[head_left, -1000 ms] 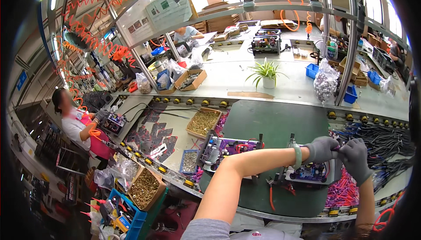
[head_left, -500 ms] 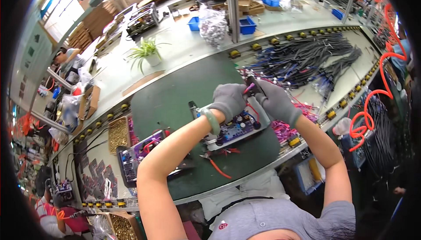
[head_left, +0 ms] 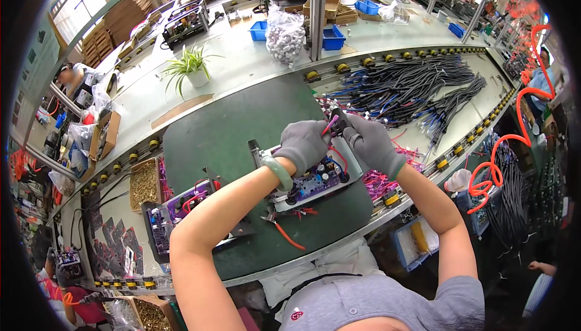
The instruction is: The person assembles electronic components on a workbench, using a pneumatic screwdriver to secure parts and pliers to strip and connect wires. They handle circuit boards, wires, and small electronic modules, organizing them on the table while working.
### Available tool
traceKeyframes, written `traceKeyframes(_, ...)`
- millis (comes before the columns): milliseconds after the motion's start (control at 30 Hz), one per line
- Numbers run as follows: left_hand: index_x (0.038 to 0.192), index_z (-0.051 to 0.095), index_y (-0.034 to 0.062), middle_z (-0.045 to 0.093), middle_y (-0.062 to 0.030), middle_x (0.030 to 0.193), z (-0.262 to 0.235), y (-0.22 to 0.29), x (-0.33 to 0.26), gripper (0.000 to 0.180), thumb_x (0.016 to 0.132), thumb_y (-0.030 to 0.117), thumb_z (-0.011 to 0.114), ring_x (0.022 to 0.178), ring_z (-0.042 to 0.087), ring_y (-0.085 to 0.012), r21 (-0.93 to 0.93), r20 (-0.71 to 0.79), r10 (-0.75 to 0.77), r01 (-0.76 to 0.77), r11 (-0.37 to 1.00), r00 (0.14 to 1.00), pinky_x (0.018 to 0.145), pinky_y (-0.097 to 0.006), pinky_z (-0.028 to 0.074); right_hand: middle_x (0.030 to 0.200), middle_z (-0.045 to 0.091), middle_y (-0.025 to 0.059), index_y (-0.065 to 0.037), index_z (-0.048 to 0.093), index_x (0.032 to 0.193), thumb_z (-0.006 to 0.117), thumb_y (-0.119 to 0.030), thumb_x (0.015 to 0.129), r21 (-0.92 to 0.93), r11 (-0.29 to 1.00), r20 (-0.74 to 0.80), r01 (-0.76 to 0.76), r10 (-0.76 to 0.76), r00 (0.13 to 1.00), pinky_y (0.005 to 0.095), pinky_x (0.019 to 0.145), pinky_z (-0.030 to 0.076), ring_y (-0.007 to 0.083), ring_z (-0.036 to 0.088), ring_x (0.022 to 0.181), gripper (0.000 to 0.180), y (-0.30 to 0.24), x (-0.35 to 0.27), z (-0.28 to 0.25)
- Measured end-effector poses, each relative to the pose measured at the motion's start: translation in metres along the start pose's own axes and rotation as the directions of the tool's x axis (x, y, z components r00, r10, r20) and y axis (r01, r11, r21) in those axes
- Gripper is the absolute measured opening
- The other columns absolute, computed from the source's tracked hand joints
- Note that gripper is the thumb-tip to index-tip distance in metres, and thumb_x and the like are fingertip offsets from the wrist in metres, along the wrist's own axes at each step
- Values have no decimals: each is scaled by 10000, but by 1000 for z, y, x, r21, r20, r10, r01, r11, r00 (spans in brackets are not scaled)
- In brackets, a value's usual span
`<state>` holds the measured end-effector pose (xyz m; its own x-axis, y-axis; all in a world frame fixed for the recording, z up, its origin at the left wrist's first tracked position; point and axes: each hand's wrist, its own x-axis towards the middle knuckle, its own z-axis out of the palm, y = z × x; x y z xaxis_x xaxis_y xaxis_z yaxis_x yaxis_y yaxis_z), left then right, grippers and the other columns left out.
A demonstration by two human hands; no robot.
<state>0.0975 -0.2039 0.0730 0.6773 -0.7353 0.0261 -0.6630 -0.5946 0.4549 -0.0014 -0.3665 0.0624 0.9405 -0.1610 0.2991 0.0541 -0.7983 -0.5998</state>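
Note:
An open metal chassis with a purple circuit board point(head_left: 311, 184) lies on the green mat point(head_left: 242, 113), partly hidden under my hands. Grey gloves cover both. My left hand point(head_left: 304, 143) is closed above the board, its fingertips pinching a pink wire point(head_left: 330, 126). Opposite it, my right hand point(head_left: 376, 144) grips a black flat part point(head_left: 340, 119) at the chassis's far right end; its exact shape is partly covered. A red wire point(head_left: 339, 157) loops over the board below my fingers. Cutters with red handles point(head_left: 287, 232) lie near the chassis's front edge.
A second chassis point(head_left: 158, 231) sits left, beside a box of small brass screws point(head_left: 145, 186). Black cable bundles point(head_left: 405, 86) and pink wires point(head_left: 378, 184) lie right. A potted plant point(head_left: 196, 77) stands on the far bench. A coiled orange hose point(head_left: 496, 161) hangs at right.
The whole scene has shifted slightly left in the picture. The pink wire now stands up more visibly between my fingertips; both hands remain closed at the same end of the chassis.

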Motion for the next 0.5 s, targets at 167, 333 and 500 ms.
traceKeyframes(167, 932, 700, 116, 701, -159, 858, 3, 4, 8, 193, 882, 257, 577, 845, 680, -364, 112, 39, 24, -28, 993, 999, 759, -474, 533, 733, 618, 222, -28, 577, 970, 555, -157, 908, -26, 1000, -22, 3, -4, 1000, 524, 629, 462, 426, 622, 704, 145, -1, 0, 2)
traceKeyframes(333, 924, 698, 106, 701, -169, 859, 5, 12, 14, 200, 879, 254, 573, 845, 682, -367, 215, 67, -5, -10, 977, 998, 766, -474, 536, 725, 621, 223, -30, 573, 956, 557, -146, 898, -104, 994, -31, 16, -20, 999, 524, 644, 474, 424, 627, 706, 131, -2, 2, 5)
traceKeyframes(500, 933, 684, 82, 700, -169, 848, 7, 10, 15, 222, 878, 261, 564, 843, 679, -381, 137, 43, 3, -9, 991, 999, 770, -479, 534, 735, 637, 223, -42, 585, 960, 560, -165, 902, -22, 1000, -46, -6, 5, 999, 530, 661, 489, 425, 637, 714, 138, 2, 0, 4)
